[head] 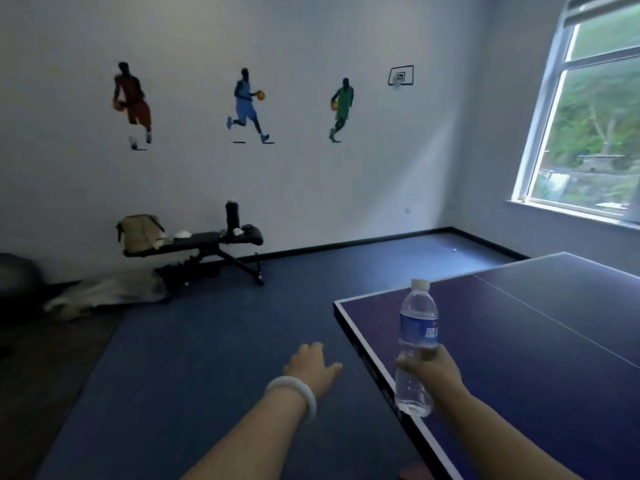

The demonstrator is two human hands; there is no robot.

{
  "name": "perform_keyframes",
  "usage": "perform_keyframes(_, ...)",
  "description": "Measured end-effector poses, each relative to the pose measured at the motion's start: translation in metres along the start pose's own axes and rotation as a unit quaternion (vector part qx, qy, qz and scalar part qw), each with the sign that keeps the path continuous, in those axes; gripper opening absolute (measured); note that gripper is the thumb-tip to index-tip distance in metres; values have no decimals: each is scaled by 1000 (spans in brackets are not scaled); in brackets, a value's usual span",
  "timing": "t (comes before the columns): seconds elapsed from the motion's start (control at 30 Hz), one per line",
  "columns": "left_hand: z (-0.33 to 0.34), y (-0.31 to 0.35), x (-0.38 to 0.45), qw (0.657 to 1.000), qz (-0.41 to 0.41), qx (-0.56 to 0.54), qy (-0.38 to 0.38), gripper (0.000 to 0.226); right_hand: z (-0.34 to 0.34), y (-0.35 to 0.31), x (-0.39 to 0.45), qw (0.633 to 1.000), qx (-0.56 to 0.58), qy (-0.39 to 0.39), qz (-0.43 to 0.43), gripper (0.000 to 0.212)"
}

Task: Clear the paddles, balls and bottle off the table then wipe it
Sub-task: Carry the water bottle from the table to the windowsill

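Note:
A clear water bottle (416, 327) with a white cap and blue label is upright in my right hand (436, 370), which grips it around the middle, above the near left edge of the blue ping-pong table (540, 341). My left hand (311, 365), with a white bangle on the wrist, hangs over the floor left of the table corner, fingers loosely curled and holding nothing. A small white ball (454, 250) lies on the floor near the far wall. No paddles are in view on the visible part of the table.
A black workout bench (207, 242) stands against the far wall with a tan bag (138, 232), a dark flask (232, 213) and white items on it. A pale cloth (104, 292) lies on the floor beside it. A window is at the right.

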State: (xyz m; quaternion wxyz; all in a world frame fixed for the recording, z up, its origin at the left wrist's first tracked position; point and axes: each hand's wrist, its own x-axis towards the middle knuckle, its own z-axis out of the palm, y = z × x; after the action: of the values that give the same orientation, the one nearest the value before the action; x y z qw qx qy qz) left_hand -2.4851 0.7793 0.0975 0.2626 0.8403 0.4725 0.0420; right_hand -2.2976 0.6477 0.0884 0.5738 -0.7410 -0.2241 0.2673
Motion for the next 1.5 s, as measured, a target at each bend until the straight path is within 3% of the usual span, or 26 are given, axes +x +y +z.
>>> perform_keyframes(0.23, -69, -60, 90, 998, -30, -21, 45, 59, 136, -49, 82, 997, 11, -62, -33, 40)
perform_keyframes(0.57, -156, -87, 307, 998, -16, -4, 56, 52, 281, -115, 287, 994, 64, -79, -37, 47)
perform_keyframes(0.83, -198, -145, 477, 999, -39, -25, 29, 51, 378, -144, 437, 995, -19, -99, -20, 51)
perform_keyframes(0.97, -216, -175, 581, 999, -22, -21, 8, 49, 419, -146, 520, 996, -51, -70, 1, 54)
perform_keyframes(1.2, -242, -180, 769, 997, 44, 22, -64, 48, 453, -158, 657, 997, -61, 8, 47, 46)
perform_keyframes(1.5, -198, -58, 963, 973, 176, 50, -140, 48, 405, -163, 811, 985, -14, 142, 100, 32)
